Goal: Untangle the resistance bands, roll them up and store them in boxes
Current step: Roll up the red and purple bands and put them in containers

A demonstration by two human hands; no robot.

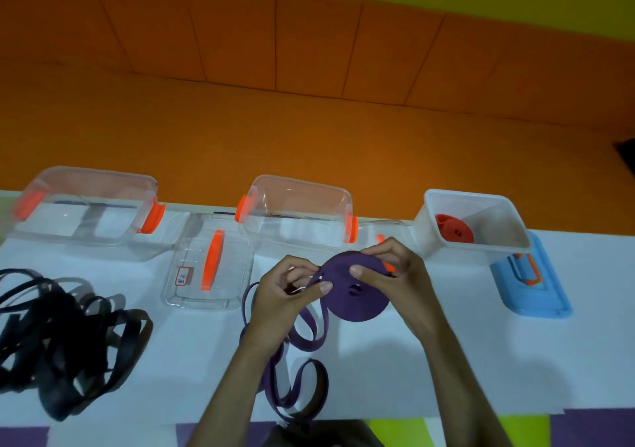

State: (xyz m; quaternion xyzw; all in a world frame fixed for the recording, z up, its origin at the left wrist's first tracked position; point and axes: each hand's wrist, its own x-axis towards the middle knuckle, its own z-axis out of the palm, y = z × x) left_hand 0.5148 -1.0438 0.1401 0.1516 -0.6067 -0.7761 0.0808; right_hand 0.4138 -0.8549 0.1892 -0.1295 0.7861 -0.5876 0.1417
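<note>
White table (pixel 378 371) lies under the grip; black bands (pixel 62 336) sit tangled far left of it. Beyond it stand three open boxes (pixel 299 202), the right box (pixel 498 213) holding a red roll (pixel 455 232). Left hand (pixel 285 297) and right hand (pixel 400 275) pinch the purple roll (pixel 360 304), its tail (pixel 302 342) trailing below

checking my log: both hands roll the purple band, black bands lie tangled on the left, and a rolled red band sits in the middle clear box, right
Nearly. The head view shows the rolled red band in the white box on the right, not the middle clear box. The purple band and black bands are as stated.
</note>
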